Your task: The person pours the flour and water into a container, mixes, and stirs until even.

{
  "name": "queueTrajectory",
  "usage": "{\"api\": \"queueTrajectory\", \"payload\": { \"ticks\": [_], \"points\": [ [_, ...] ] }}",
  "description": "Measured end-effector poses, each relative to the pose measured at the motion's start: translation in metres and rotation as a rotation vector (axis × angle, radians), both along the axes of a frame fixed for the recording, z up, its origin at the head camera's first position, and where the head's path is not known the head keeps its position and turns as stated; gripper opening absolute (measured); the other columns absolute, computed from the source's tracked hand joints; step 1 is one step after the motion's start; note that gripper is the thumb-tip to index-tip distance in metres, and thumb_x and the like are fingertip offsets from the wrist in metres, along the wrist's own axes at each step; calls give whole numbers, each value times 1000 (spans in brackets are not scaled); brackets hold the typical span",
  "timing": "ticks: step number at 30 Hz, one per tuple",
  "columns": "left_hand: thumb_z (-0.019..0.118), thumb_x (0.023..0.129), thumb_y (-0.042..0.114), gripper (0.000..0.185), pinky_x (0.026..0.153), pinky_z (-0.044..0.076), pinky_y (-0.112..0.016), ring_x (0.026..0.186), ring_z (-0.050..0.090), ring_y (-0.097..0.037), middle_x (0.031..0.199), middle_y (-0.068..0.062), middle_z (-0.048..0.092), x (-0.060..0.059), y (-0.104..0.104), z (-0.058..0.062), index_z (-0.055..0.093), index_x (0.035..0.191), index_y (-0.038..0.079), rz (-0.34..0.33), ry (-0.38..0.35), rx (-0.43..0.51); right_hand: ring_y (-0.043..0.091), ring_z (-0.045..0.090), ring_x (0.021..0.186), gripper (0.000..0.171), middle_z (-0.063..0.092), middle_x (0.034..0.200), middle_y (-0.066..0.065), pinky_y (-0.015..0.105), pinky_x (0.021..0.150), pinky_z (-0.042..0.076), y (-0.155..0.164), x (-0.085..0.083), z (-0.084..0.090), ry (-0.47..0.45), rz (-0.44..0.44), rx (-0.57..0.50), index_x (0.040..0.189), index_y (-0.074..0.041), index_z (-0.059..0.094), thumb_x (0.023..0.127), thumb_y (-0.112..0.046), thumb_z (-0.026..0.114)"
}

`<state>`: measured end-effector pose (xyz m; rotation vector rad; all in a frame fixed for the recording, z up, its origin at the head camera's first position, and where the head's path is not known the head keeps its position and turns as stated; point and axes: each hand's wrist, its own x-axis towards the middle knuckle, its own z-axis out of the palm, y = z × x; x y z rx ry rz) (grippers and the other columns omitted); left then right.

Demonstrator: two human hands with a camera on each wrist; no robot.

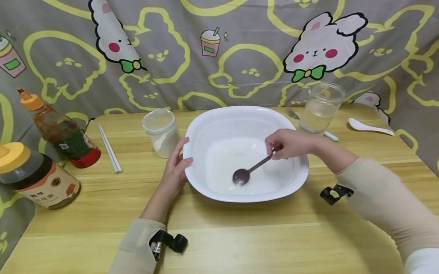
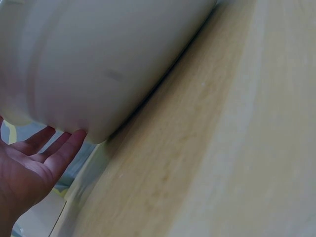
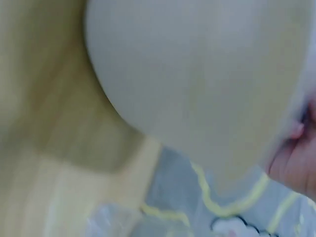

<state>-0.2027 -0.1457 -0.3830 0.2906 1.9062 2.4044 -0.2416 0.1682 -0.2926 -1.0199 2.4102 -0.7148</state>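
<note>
A wide white plastic basin (image 1: 242, 121) is set at the middle of the light wooden desk (image 1: 230, 250). Its near-left rim is touched by the left hand (image 1: 176, 170), whose fingers are held straight and loosely spread. A dark metal spoon (image 1: 251, 170) is pinched by the right hand (image 1: 289, 143), its bowl resting in the white liquid inside the basin.

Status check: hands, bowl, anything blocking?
Left hand steadies white bowl rim. Right hand grips spoon, tip in bowl. Nothing blocking.
</note>
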Motion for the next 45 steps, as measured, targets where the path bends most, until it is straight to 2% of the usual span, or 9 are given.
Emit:
{"api": "queueTrajectory", "payload": {
  "ticks": [7, 12, 16, 21, 25, 31, 34, 40, 45],
  "points": [
    [48, 79, 7, 58, 63, 51, -31, 97, 46, -33, 121, -22, 38, 0, 0, 1, 29, 134, 16, -3, 2, 5, 16, 41, 56, 9, 48, 59, 0, 27, 50, 34, 23, -12, 6, 235, -195, 107, 72, -7, 56, 74, 1, 58],
    [48, 79, 7, 58, 63, 51, -31, 98, 46, -33, 122, -21, 38, 1, 1, 1, 29, 134, 17, -3, -1, 6, 17, 45, 56, 5, 52, 60, 3, 28, 51, 37, 9, -24, -9, 218, -286, 28, 75, -6, 56, 76, -2, 58],
    [47, 80, 7, 58, 63, 51, -30, 97, 46, -32, 123, -20, 37, 1, 1, 1, 29, 134, 16, -3, -4, 7, 16, 46, 51, 3, 55, 60, 10, 26, 48, 38, -8, -29, -21, 106, -283, -90, 77, -4, 56, 78, -1, 58],
    [47, 80, 7, 58, 63, 51, -31, 100, 43, -37, 123, -19, 37, 1, 2, 1, 29, 134, 17, -9, 0, 13, 14, 42, 50, 3, 53, 60, 14, 24, 46, 34, -15, -25, -24, -4, -207, -117, 77, -3, 55, 78, -1, 58],
    [47, 80, 7, 58, 65, 51, -31, 102, 42, -38, 124, -19, 37, 0, 1, 0, 29, 134, 17, -14, 11, 16, 14, 40, 51, 7, 51, 58, 6, 25, 49, 33, -6, -22, -15, 61, -155, -47, 74, -4, 56, 76, 2, 57],
    [47, 80, 6, 58, 64, 51, -31, 97, 46, -32, 122, -21, 38, 0, 0, -1, 28, 134, 16, -17, 18, 20, 17, 43, 58, 8, 52, 61, 1, 28, 56, 35, 2, -24, -10, 206, -248, 60, 73, -7, 56, 76, 1, 57],
    [47, 80, 6, 58, 64, 51, -30, 96, 47, -30, 122, -21, 38, 0, -1, -1, 29, 134, 15, -14, 15, 20, 16, 44, 58, 6, 53, 62, 2, 28, 55, 36, -5, -27, -15, 201, -273, 21, 74, -5, 55, 76, 0, 57],
    [47, 80, 7, 58, 65, 51, -31, 99, 45, -30, 123, -19, 37, 0, -1, -2, 29, 134, 16, -12, 5, 19, 14, 43, 52, 5, 55, 62, 10, 25, 48, 35, -18, -25, -25, 37, -256, -60, 76, -3, 54, 77, 1, 57],
    [47, 80, 7, 57, 66, 51, -31, 99, 45, -32, 123, -19, 37, 0, -1, -1, 29, 134, 16, -17, 10, 19, 15, 44, 55, 8, 52, 61, 2, 26, 52, 36, -8, -23, -19, 151, -235, 42, 73, -5, 55, 74, 2, 58]
  ]
}}
